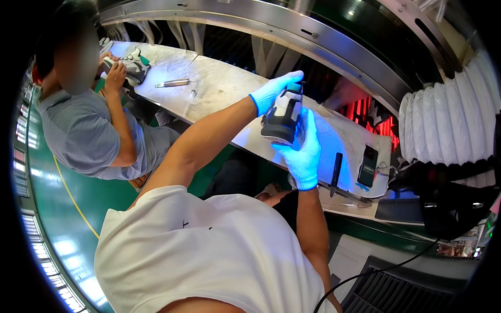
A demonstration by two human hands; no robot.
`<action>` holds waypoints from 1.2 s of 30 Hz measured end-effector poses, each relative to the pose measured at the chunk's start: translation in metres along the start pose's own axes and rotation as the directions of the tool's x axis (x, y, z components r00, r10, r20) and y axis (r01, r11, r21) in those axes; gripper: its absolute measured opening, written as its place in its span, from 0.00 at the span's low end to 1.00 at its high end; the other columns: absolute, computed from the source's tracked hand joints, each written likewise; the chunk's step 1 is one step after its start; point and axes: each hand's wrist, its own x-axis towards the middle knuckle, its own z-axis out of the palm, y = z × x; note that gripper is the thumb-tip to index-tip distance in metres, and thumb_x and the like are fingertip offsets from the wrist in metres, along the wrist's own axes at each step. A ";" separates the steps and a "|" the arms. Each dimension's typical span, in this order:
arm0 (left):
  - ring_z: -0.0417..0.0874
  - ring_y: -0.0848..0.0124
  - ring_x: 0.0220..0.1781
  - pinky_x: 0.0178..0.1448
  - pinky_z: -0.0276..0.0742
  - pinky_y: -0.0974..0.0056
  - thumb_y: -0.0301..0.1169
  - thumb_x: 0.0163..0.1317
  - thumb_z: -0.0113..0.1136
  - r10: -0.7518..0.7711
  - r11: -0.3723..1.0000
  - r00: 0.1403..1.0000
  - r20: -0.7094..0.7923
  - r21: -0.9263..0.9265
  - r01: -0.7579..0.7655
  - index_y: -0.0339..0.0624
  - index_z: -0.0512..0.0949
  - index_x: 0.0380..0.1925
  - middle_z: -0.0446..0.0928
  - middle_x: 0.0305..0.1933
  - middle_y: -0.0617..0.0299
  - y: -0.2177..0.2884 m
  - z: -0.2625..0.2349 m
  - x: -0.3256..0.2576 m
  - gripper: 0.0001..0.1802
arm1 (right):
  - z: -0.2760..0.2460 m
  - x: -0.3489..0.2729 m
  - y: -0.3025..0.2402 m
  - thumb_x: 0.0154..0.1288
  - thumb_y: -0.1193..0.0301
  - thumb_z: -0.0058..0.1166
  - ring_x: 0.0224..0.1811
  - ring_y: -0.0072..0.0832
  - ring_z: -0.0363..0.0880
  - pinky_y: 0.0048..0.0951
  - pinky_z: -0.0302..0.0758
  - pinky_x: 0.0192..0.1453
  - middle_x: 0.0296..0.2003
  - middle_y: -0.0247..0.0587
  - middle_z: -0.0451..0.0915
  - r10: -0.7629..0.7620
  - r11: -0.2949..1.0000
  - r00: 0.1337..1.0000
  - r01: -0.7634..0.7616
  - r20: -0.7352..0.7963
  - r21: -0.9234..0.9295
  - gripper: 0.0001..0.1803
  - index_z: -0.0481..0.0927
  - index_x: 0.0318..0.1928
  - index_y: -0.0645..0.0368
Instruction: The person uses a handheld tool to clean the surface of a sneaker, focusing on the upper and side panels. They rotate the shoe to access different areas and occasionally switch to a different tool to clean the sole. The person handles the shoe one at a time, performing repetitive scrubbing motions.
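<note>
Both hands gloved, blue-lit. Left hand (274, 91) wraps top of a grey/white sneaker (283, 117), right hand (302, 151) cups it from below, shoe held up betw. them over workbench (219, 83). Black pen (336, 173) & phone (368, 166) just right of right hand. Co-worker (83, 125) far left w/ another shoe (130, 63).

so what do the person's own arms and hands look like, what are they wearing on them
Both hands wear thin knit gloves that look pale blue under the bluish work light: the left hand and the right hand. Each glove ends in a snug ribbed cuff at the wrist. The forearms are bare, with no long sleeves, watch or bands visible. A short-sleeved white t-shirt covers the shoulders.
</note>
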 end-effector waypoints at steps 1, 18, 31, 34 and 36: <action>0.90 0.64 0.28 0.38 0.91 0.58 0.61 0.75 0.68 0.023 1.000 1.000 0.004 -0.010 -0.023 0.48 0.85 0.35 0.88 0.30 0.59 -0.001 -0.003 0.002 0.27 | 0.001 0.000 0.000 0.55 0.74 0.87 0.79 0.49 0.78 0.47 0.74 0.84 0.78 0.59 0.75 -0.015 0.998 1.000 0.015 -0.004 -0.054 0.66 0.56 0.88 0.63; 0.85 0.62 0.33 0.43 0.88 0.56 0.58 0.80 0.64 -0.120 0.967 0.992 0.049 -0.221 0.128 0.46 0.78 0.37 0.80 0.32 0.58 0.003 -0.028 0.016 0.26 | 0.014 0.011 -0.014 0.54 0.75 0.88 0.80 0.49 0.76 0.48 0.75 0.83 0.80 0.62 0.72 -0.033 0.986 0.999 0.032 0.000 -0.165 0.67 0.55 0.88 0.68; 0.87 0.62 0.26 0.36 0.89 0.55 0.59 0.77 0.68 -0.152 0.966 0.983 0.098 -0.195 0.169 0.47 0.82 0.33 0.86 0.28 0.57 0.004 -0.009 0.011 0.27 | 0.009 0.005 -0.004 0.51 0.81 0.87 0.81 0.46 0.75 0.48 0.76 0.83 0.82 0.57 0.69 0.000 0.992 0.999 -0.005 -0.039 -0.126 0.69 0.53 0.88 0.67; 0.87 0.66 0.26 0.34 0.88 0.58 0.58 0.74 0.72 -0.093 0.990 0.993 0.071 -0.098 0.099 0.48 0.82 0.33 0.83 0.27 0.61 0.007 0.018 -0.007 0.25 | -0.005 -0.004 0.010 0.53 0.74 0.89 0.79 0.46 0.77 0.47 0.74 0.84 0.78 0.58 0.74 -0.044 0.995 0.994 0.034 -0.102 -0.099 0.66 0.57 0.87 0.67; 0.88 0.67 0.28 0.36 0.89 0.59 0.57 0.74 0.73 -0.038 0.996 0.999 0.012 -0.083 0.039 0.47 0.81 0.37 0.82 0.28 0.63 0.007 0.042 -0.018 0.25 | -0.015 -0.008 0.010 0.53 0.75 0.88 0.77 0.46 0.78 0.47 0.76 0.83 0.77 0.57 0.74 -0.029 0.997 0.994 0.021 -0.105 -0.080 0.65 0.58 0.86 0.67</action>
